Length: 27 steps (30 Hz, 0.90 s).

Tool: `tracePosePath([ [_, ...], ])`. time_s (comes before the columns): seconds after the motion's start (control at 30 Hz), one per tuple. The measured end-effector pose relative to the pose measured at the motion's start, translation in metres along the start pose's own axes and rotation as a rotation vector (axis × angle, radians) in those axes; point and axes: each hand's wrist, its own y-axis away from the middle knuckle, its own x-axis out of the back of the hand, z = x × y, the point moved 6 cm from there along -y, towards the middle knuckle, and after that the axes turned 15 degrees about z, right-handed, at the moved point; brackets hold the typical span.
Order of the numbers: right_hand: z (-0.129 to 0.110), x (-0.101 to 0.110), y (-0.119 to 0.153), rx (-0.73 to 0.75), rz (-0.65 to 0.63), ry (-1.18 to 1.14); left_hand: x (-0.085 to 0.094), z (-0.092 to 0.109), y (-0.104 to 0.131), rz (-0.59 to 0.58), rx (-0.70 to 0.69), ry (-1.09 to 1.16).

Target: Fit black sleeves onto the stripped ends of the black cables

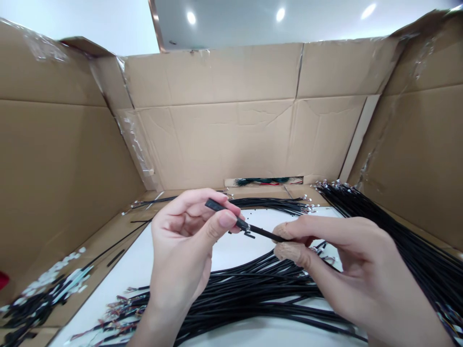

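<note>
My left hand (184,246) is closed in a pinch, thumb against fingers, on a short black tube (214,205) that looks like heat-shrink tubing. From its right end runs a thinner black cable (263,233), with a small whitish spot where the two meet. My right hand (350,260) pinches that cable between thumb and forefinger; tan coverings wrap those fingertips. Both hands are raised above a bundle of black cables (249,289) with stripped, coloured wire ends at the left. Whatever lies inside the tube is hidden.
Tall cardboard walls (217,140) surround the white work surface (249,332). More black cables with white connectors lie in a thick bundle (383,221) at right and a bundle (267,205) at the back. Cables and white connectors (54,274) lie on cardboard at left.
</note>
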Motion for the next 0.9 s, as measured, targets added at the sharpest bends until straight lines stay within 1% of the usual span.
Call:
tracePosePath([
  [0.1, -0.004, 0.001, 0.002, 0.066, 0.049, 0.022, 0.001, -0.002, -0.001, 0.047, 0.010, 0.019],
  [0.23, -0.012, 0.004, 0.005, 0.164, 0.138, 0.112, -0.001, 0.001, 0.002, 0.053, -0.030, 0.005],
  [0.3, -0.017, 0.006, 0.008, 0.226, 0.193, 0.191, 0.000, 0.004, 0.006, 0.059, -0.095, -0.026],
  [0.37, -0.023, 0.006, 0.012, 0.294, 0.236, 0.262, 0.003, 0.009, 0.010, 0.083, -0.202, -0.093],
  [0.43, -0.025, 0.005, 0.013, 0.328, 0.265, 0.317, 0.006, 0.013, 0.014, 0.107, -0.301, -0.164],
  [0.5, -0.026, 0.003, 0.013, 0.353, 0.266, 0.347, 0.008, 0.015, 0.018, 0.107, -0.372, -0.213],
  [0.6, -0.026, 0.001, 0.010, 0.380, 0.240, 0.321, 0.008, 0.018, 0.019, 0.079, -0.426, -0.251],
  [0.73, -0.019, 0.001, 0.008, 0.313, 0.157, 0.194, 0.006, 0.019, 0.016, 0.054, -0.444, -0.311],
  [0.8, -0.016, 0.001, 0.006, 0.255, 0.119, 0.114, 0.003, 0.019, 0.014, 0.019, -0.422, -0.297],
  [0.9, -0.011, -0.001, 0.003, 0.158, 0.045, 0.031, -0.002, 0.013, 0.009, -0.060, -0.274, -0.182],
])
